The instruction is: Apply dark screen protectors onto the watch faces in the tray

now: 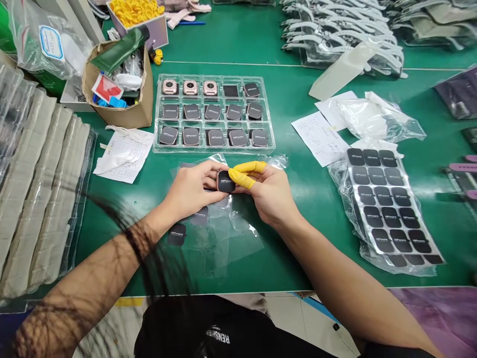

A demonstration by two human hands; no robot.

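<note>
My left hand (192, 189) and my right hand (270, 194) meet over the green table and both pinch one small square watch body (225, 181) with a black printed film on its face. Yellow finger cots cover the thumb and forefinger of the right hand. Under the hands lie clear plastic films (223, 233) and two loose black stickers (176, 233). Just beyond the hands stands a clear tray (214, 113) holding several watch bodies, three of them rose-gold with bare faces at its back left.
A sheet of black stickers (391, 209) in plastic lies at the right. A cardboard box (119, 82) of odds and ends stands at the back left, paper slips (124, 154) beside it. Bagged stacks (40, 189) line the left edge; white straps (343, 35) lie far back.
</note>
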